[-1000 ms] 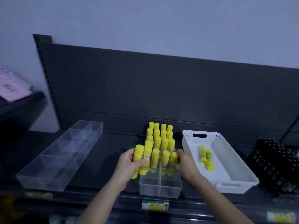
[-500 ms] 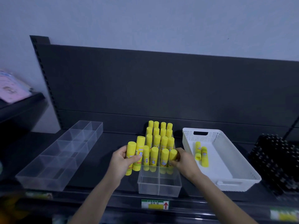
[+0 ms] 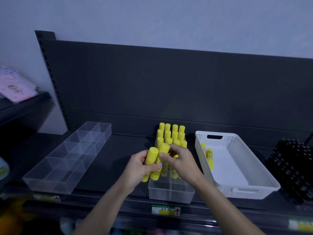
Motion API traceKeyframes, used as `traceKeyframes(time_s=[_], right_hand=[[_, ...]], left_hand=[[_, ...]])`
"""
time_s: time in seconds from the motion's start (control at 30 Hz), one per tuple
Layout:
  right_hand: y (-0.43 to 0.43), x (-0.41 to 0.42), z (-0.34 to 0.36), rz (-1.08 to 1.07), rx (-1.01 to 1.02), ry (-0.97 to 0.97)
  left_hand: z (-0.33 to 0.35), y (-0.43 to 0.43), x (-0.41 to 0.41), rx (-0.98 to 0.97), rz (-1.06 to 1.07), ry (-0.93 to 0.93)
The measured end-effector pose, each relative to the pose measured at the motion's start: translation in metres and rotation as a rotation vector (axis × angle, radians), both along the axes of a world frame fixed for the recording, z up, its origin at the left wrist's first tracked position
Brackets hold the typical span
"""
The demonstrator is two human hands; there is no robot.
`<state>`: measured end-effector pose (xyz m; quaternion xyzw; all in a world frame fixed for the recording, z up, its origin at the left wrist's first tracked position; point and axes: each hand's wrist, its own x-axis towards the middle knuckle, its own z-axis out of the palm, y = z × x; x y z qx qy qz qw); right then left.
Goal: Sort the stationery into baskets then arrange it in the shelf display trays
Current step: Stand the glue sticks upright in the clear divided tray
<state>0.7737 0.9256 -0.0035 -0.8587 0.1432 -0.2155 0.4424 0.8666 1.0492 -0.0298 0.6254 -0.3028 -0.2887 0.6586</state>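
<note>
Several yellow glue sticks (image 3: 171,133) stand upright in the back compartments of a clear divided tray (image 3: 171,192) at the shelf's middle. My left hand (image 3: 137,168) grips two glue sticks (image 3: 151,158) just left of the tray. My right hand (image 3: 181,160) reaches across over the tray, and its fingers pinch the upper part of the right one of those two sticks. The tray's front compartments hold nothing. A white perforated basket (image 3: 237,167) to the right holds two glue sticks (image 3: 209,156) lying at its left wall.
A second, long clear divided tray (image 3: 67,158) lies on the shelf at the left. A black rack of dark items (image 3: 293,168) stands at the far right. The dark shelf back panel (image 3: 169,85) rises behind. A price label (image 3: 166,210) sits on the shelf's front edge.
My right hand left the front-right stick in the tray and moved left onto the sticks in my left hand. My left hand shifted slightly left, then back toward the tray.
</note>
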Motion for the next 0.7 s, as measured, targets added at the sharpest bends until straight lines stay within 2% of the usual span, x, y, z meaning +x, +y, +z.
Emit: traceKeyframes(time_s=[0.13, 0.27, 0.43, 0.7], right_hand=[[-0.001, 0.0, -0.005, -0.068, 0.045, -0.031], [-0.003, -0.002, -0.024, -0.093, -0.155, 0.112], [0.003, 0.006, -0.048, -0.057, -0.235, 0.227], [0.011, 0.013, -0.053, -0.059, -0.333, 0.268]], left_hand=[[-0.007, 0.008, 0.008, 0.066, 0.079, -0.053], [-0.018, 0.021, 0.019, 0.152, 0.153, -0.038], [-0.03, 0.029, 0.02, 0.194, 0.078, 0.16], [-0.034, 0.044, 0.023, 0.212, -0.015, -0.09]])
